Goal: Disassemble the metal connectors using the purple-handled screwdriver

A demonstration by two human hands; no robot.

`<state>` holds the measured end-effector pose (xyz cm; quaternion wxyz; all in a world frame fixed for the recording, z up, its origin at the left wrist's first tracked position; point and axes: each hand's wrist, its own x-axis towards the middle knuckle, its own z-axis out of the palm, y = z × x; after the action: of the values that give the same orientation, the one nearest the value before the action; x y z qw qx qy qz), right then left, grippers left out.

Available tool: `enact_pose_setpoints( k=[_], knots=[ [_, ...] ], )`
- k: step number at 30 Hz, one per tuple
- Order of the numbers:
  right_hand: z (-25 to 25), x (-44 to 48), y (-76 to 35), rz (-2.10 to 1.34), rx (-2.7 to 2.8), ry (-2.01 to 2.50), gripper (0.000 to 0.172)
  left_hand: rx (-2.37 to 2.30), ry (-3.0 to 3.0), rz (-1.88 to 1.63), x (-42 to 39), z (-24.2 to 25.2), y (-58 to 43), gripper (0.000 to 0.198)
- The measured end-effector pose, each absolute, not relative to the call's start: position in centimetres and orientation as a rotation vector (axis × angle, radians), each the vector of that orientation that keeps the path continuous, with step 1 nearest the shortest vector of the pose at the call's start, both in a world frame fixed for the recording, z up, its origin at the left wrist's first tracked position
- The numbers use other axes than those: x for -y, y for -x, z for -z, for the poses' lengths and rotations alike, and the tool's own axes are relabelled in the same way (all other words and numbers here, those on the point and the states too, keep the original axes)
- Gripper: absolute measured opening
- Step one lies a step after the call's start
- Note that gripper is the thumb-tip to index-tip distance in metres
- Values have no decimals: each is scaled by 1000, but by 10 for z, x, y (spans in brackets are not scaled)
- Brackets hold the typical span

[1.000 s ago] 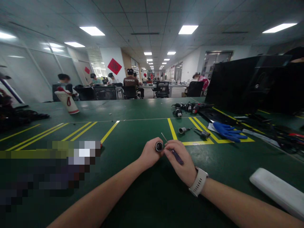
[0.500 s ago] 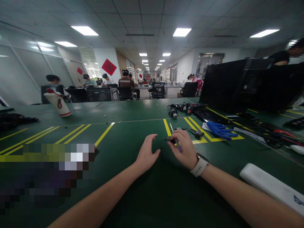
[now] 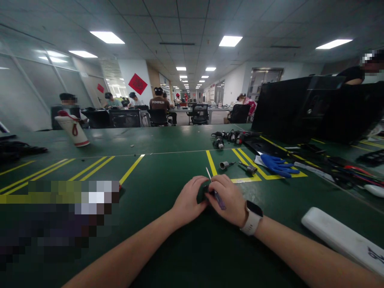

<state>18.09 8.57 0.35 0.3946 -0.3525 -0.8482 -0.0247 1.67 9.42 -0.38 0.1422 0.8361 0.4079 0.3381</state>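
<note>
My two hands meet at the middle of the green table (image 3: 168, 248). My right hand (image 3: 229, 200), with a white watch on its wrist, is closed round a small screwdriver (image 3: 213, 188) whose thin shaft sticks up and left and whose purple handle lies across the fingers. My left hand (image 3: 188, 200) is curled, its fingertips against a small dark part (image 3: 205, 189) held between both hands. The part is mostly hidden.
Beyond the hands lie two small metal parts (image 3: 223, 164), a blue glove (image 3: 277, 165) and a cluster of dark parts (image 3: 231, 137) among yellow floor-tape lines. A white oblong object (image 3: 342, 239) lies right. A dark monitor (image 3: 297, 108) stands far right. People sit at distant desks.
Half a second ago my left hand was open and apart from the right; it has closed back in on the small part. My right hand has drawn nearer with the screwdriver.
</note>
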Motion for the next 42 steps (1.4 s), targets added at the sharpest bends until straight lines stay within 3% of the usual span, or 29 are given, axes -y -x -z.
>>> enact_pose_setpoints(
  k=[4, 8, 12, 18, 20, 24, 27, 31, 37, 42],
  knots=[
    [-2, -60, -167, -139, 2139, 853, 15, -1150, -2434, -819, -75, 3, -19, 31],
    [-3, -42, -162, -259, 2156, 829, 14, -1183, -2370, -763, -55, 7, -10, 31],
    [-17, -56, -170, -269, 2168, 707, 1, -1238, -2304, -717, -42, 5, -1, 24],
    [-26, -138, -244, 207, 1864, 1532, 16, -1279, -2522, -755, -47, -3, -12, 28],
    [-19, -158, -270, 241, 1803, 1694, 10, -1236, -2538, -714, -54, -3, -25, 32],
    [1, -175, -295, 220, 1784, 1899, 17, -1066, -2588, -648, -74, -1, -62, 41],
    [12, -178, -297, 175, 1794, 1956, 14, -994, -2682, -620, -93, 1, -90, 33],
    [11, -178, -293, 161, 1748, 1921, 12, -1047, -2697, -629, -120, 6, -120, 24],
    [-16, -163, -275, 211, 1665, 1620, 13, -1132, -2636, -714, -134, 7, -135, 33],
    [-34, -131, -235, 80, 1769, 1306, 17, -1211, -2584, -1109, -86, 7, -96, 18]
  ],
)
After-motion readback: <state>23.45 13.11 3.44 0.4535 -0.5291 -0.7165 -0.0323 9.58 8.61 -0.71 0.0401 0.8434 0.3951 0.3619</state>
